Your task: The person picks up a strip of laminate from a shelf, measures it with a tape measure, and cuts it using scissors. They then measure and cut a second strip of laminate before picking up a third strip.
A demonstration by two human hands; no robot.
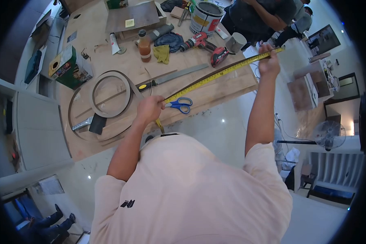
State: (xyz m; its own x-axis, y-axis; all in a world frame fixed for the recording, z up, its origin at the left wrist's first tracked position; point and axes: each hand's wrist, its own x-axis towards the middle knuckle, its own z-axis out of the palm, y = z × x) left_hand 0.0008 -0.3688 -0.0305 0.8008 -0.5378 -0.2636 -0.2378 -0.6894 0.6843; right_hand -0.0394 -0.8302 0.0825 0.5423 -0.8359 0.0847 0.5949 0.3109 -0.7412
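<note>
A yellow tape measure (221,75) is stretched slantwise across the front of the workbench, with a thin dark strip (199,78) along its upper edge. My left hand (149,109) is closed on the tape and strip at the lower end, and a short length of tape hangs below it. My right hand (269,63) pinches them near the tape's tip, raised past the bench's right corner. Blue-handled scissors (181,105) lie right beside my left hand. Just beyond that hand rests a long flat blade (183,73) with a black and yellow handle.
On the wooden workbench (236,83) are a coil of edging strip (92,95), a red cordless drill (203,42), a paint can (206,18), a cup (235,42), a bottle (144,46) and a green box (71,67). People stand beyond; a fan (329,134) is at right.
</note>
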